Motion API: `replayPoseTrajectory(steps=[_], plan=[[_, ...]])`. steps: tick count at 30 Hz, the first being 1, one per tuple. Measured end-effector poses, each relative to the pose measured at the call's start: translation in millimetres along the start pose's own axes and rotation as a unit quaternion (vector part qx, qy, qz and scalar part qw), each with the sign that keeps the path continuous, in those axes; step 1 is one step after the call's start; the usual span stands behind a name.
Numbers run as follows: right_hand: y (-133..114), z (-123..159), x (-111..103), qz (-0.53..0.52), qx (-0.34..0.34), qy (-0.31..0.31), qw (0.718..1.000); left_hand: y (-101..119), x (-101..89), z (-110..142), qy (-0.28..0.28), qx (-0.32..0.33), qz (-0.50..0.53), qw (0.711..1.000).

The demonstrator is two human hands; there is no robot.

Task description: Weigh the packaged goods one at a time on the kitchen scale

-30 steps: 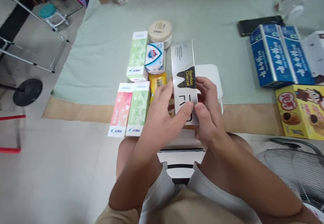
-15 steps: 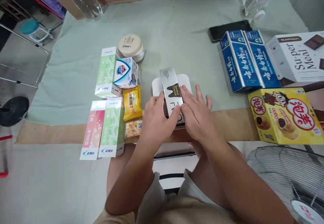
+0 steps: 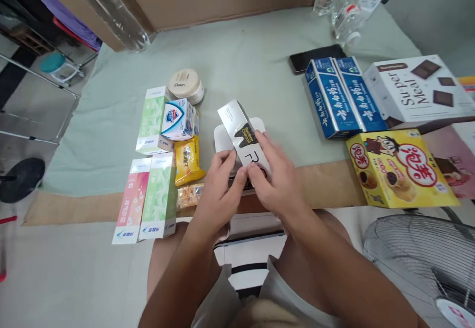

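Observation:
A long silver box (image 3: 240, 131) with a black "Bamboo Charcoal" mark is gripped at its near end by both hands. My left hand (image 3: 218, 187) pinches its left side, and my right hand (image 3: 276, 179) wraps the right side with fingers over the top. The box tilts up and to the left above a flat white object (image 3: 221, 137) on the pale green cloth (image 3: 237, 66). Just left of my left hand lie a yellow snack packet (image 3: 188, 161) and a smaller clear snack packet (image 3: 188, 195).
Green and pink tissue boxes (image 3: 148, 199), a soap box (image 3: 178, 119) and a cream jar (image 3: 185, 84) stand at the left. Two blue boxes (image 3: 339, 95), a white Su-per Meal box (image 3: 419, 88), a yellow biscuit box (image 3: 399, 167) and a phone (image 3: 315, 57) lie right. Fan grille (image 3: 419, 254) near right.
The silver box was first held up, then laid on the white object with my hands flat beside it; now both hands grip it again and its far end points up-left.

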State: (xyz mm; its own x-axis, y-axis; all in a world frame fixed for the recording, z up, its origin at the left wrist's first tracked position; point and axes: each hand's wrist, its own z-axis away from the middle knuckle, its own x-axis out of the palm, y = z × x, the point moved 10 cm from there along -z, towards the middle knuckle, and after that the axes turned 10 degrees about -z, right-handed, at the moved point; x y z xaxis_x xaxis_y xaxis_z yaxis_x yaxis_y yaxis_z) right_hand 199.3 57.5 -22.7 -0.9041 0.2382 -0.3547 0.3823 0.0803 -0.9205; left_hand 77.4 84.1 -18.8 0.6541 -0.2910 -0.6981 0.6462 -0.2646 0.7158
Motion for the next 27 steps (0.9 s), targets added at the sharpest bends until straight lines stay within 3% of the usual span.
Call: replayPoseTrajectory(steps=[3,6,11,14,18,21,25,27], plan=[[-11.0,3.0,-12.0,-0.072,-0.057,0.040,0.995,2.2,4.1,5.0,0.020,-0.012,0.135,0.991],[-19.7,8.5,-28.5,-0.093,-0.110,0.097,0.985,6.4,13.6,3.0,0.005,-0.055,0.246,0.968],[-34.7,23.5,-73.8,-0.048,-0.194,0.250,0.947,28.0,30.3,-30.8,-0.024,-0.113,0.306,0.945],[-44.7,34.6,-100.6,-0.007,-0.240,0.328,0.914,57.9,43.3,-67.6,-0.040,-0.115,0.297,0.947],[-46.5,43.3,-123.3,0.009,-0.253,0.365,0.896,111.1,79.5,-112.5,-0.100,-0.111,0.226,0.963],[-40.8,45.6,-131.5,0.014,-0.239,0.363,0.900,141.2,117.7,-137.9,-0.143,-0.102,0.177,0.969],[-33.1,39.1,-134.2,0.024,-0.193,0.322,0.927,154.6,164.7,-161.8,-0.177,-0.057,0.081,0.979],[-33.2,41.4,-143.8,0.022,-0.183,0.348,0.919,160.7,170.8,-170.2,-0.143,0.008,0.002,0.990]])
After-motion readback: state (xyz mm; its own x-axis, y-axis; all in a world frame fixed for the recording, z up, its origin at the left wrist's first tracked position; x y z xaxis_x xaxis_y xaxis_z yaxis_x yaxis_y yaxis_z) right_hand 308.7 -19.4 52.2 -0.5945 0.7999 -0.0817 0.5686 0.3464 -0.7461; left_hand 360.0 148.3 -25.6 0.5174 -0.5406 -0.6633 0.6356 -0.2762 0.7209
